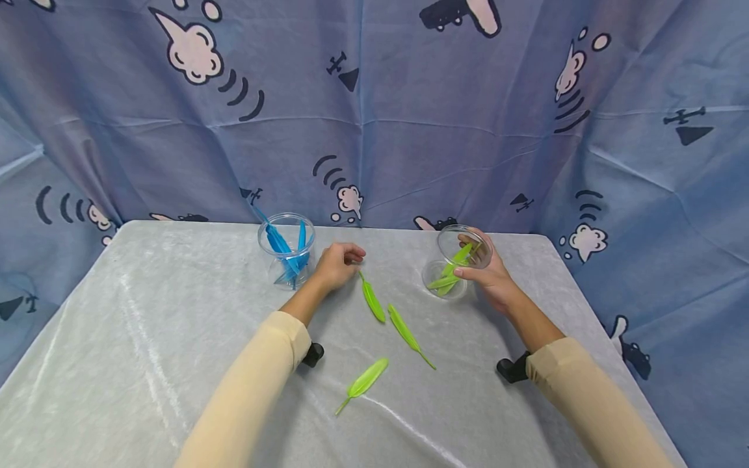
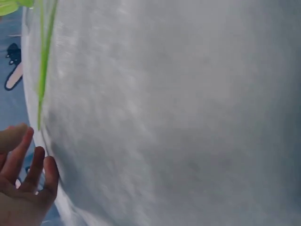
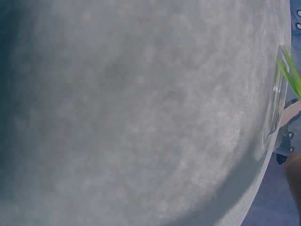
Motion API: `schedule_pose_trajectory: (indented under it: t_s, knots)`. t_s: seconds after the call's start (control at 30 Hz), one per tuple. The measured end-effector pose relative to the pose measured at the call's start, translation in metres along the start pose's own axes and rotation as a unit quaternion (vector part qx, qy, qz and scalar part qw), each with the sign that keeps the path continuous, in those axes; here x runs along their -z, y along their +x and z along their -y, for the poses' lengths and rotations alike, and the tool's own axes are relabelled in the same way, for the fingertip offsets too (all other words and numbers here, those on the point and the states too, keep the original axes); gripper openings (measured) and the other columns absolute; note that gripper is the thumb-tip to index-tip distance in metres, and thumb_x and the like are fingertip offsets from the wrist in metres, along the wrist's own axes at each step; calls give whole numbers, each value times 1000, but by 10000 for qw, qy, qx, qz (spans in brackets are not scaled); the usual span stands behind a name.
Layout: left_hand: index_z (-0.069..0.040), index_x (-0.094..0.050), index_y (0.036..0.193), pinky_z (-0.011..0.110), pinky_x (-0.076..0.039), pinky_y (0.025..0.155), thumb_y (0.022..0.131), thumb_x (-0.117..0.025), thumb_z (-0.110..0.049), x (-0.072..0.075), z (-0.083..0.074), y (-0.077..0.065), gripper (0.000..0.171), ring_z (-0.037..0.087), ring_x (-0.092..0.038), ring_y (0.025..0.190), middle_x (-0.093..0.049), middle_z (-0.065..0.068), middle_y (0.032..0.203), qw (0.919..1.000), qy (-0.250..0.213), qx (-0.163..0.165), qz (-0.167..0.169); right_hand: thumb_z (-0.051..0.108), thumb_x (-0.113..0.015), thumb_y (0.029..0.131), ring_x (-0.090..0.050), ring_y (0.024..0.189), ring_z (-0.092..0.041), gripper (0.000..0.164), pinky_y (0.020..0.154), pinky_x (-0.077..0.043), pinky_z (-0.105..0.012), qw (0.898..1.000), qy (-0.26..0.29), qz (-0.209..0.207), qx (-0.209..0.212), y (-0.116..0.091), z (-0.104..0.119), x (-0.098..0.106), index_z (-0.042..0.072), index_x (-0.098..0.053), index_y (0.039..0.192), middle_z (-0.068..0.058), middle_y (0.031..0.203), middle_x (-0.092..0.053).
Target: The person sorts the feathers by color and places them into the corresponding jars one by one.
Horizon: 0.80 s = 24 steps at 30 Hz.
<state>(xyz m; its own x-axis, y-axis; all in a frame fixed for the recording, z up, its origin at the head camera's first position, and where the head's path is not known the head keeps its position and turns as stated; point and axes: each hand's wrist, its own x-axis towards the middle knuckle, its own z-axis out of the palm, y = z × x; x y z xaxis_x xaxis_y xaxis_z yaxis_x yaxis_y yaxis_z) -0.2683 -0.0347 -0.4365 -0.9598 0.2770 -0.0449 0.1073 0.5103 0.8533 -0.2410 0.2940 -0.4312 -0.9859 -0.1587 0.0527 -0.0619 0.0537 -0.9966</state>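
Observation:
My right hand [image 1: 494, 279] grips a clear plastic jar [image 1: 434, 268] on the right of the table, thumb on the near side of its rim. Inside the jar lie several green feathers [image 1: 449, 276]; the right wrist view catches only the jar's edge and part of a finger. My left hand [image 1: 336, 265] hovers at the quill end of a green feather [image 1: 372, 299], its fingers loosely bent and its fingertips just short of the quill in the left wrist view. Two more green feathers, a middle one [image 1: 405, 328] and a nearer one [image 1: 364, 382], lie on the table.
Left of my left hand stands a second clear jar [image 1: 287, 224] holding several blue feathers [image 1: 279, 242], one sticking out above the rim. A pale grey cloth covers the table [image 1: 146, 338]. Behind it hangs a blue printed curtain [image 1: 409, 156].

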Motion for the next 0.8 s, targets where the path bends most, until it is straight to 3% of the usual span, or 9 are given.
schedule_pose_trajectory:
  t_s: [0.37,0.8]
  knots:
    - [-4,-70,116,41,-39,109,89,-63,9,-2,9,-3,31,24,-58,122,-69,8,117,9916,863,-698,663,-15,-65,82,-17,148,-31,90,121,-7,-49,10000,22,-14,-19,0,1,-1,23,-25,153,-17,158,-25]
    - [-7,-73,106,38,-47,95,88,-66,8,-4,12,-2,24,19,-62,97,-69,3,94,9839,1358,-992,599,-14,-65,84,-16,149,-32,90,121,-6,-49,10000,-61,-25,-74,0,2,-1,22,-23,155,-17,158,-25]
